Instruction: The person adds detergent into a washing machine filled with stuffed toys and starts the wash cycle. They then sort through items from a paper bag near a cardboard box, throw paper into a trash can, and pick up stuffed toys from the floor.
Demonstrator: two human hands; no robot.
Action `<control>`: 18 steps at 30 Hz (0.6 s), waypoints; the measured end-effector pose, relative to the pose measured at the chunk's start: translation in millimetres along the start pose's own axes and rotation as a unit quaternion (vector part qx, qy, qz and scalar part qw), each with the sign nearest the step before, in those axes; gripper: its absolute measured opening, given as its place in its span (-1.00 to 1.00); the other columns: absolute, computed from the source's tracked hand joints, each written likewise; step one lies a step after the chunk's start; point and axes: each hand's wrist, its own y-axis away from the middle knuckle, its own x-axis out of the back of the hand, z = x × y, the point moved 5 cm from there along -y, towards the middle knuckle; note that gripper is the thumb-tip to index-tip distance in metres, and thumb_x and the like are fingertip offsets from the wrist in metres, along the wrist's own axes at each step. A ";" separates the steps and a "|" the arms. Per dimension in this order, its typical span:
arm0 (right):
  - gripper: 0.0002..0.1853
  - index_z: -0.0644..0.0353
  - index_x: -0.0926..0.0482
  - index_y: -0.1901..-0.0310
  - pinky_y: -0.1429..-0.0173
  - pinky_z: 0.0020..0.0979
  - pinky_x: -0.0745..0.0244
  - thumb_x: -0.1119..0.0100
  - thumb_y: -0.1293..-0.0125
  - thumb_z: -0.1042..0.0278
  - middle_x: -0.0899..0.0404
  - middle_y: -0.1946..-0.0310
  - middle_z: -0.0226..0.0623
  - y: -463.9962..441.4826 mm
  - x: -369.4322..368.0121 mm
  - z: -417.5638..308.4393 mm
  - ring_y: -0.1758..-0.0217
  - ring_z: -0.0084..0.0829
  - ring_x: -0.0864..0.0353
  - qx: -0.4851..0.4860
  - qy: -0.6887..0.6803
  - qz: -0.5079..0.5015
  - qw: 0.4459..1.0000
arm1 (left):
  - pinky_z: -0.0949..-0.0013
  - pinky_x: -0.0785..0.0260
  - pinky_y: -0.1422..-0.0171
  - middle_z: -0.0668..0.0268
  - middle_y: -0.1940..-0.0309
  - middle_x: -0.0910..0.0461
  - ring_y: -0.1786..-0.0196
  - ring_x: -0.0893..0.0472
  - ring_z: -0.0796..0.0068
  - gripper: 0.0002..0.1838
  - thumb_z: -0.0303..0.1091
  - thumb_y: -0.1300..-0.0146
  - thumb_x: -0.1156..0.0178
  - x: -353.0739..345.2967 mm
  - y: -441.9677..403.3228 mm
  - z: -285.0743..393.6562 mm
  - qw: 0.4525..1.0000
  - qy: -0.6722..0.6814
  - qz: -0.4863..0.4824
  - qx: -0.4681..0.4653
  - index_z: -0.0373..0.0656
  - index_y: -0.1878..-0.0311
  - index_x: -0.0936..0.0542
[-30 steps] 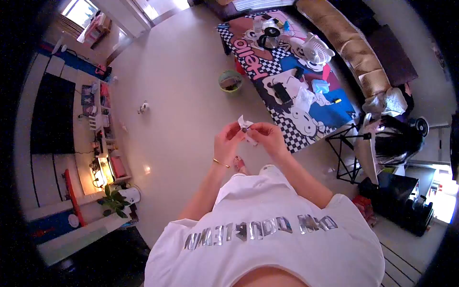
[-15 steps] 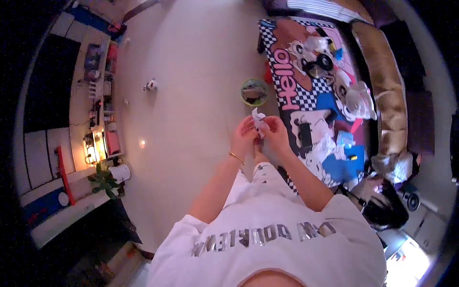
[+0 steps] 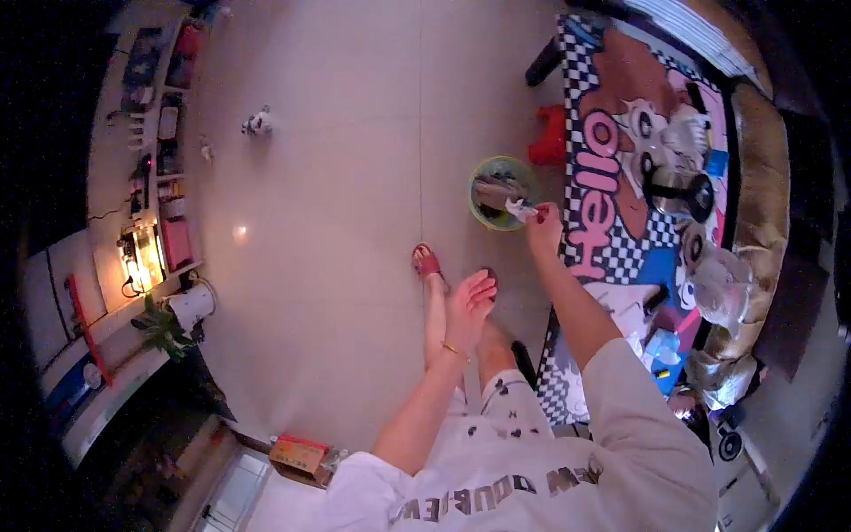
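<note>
My right hand (image 3: pixel 546 229) is stretched forward, its fingers pinched on a crumpled white tissue (image 3: pixel 519 208). The tissue is over the near right part of a round bin (image 3: pixel 474 211) with a yellow-green rim, which stands on the floor with dark and brownish contents inside. Nearer to my body, my left hand (image 3: pixel 471 300) is held in the air above my legs. Its fingers are extended, and nothing shows in it. A gold-coloured bracelet (image 3: pixel 456 353) is on the left wrist.
Along the right runs a table with a checkered "Hello" cloth (image 3: pixel 592 191), bearing a clear pot with a black part (image 3: pixel 678 193) and plastic bags. A red stool (image 3: pixel 548 137) stands beside the bin. Left are a shelf, a potted plant (image 3: pixel 164 328) and a small floor object (image 3: pixel 257 121).
My hands, together at the tissue before, have separated. The right hand has carried the tissue forward and right to the bin, while the left has let go of it. The view has shifted.
</note>
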 end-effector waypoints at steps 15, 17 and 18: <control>-0.89 0.22 -0.60 0.45 0.20 -0.30 -0.48 -0.34 0.01 0.44 -0.62 0.49 -0.24 -162.5 -211.2 144.3 0.39 -0.29 -0.60 -0.024 0.046 -0.005 0.999 | 0.44 -0.29 -0.29 0.27 -0.08 -0.48 -0.13 -0.48 0.49 -0.47 -0.67 -0.16 -0.04 74.3 -69.5 -20.1 0.996 0.025 0.020 0.078 -0.26 -0.26 -0.34; -0.88 0.22 -0.62 0.43 0.20 -0.27 -0.48 -0.34 0.02 0.40 -0.62 0.51 -0.23 -165.4 -222.8 144.2 0.38 -0.27 -0.61 0.006 0.099 0.031 0.995 | 0.44 -0.28 -0.29 0.26 -0.08 -0.48 -0.14 -0.48 0.49 -0.49 -0.67 -0.19 -0.03 80.4 -73.2 -19.7 0.997 0.041 0.012 0.060 -0.26 -0.26 -0.34; -0.86 0.23 -0.62 0.42 0.20 -0.26 -0.49 -0.33 0.02 0.38 -0.62 0.51 -0.23 -165.2 -225.7 144.4 0.39 -0.25 -0.62 0.023 0.132 0.044 0.990 | 0.44 -0.28 -0.29 0.27 -0.08 -0.48 -0.13 -0.48 0.49 -0.49 -0.67 -0.19 -0.03 84.7 -75.8 -20.2 0.997 0.050 0.010 0.055 -0.26 -0.26 -0.34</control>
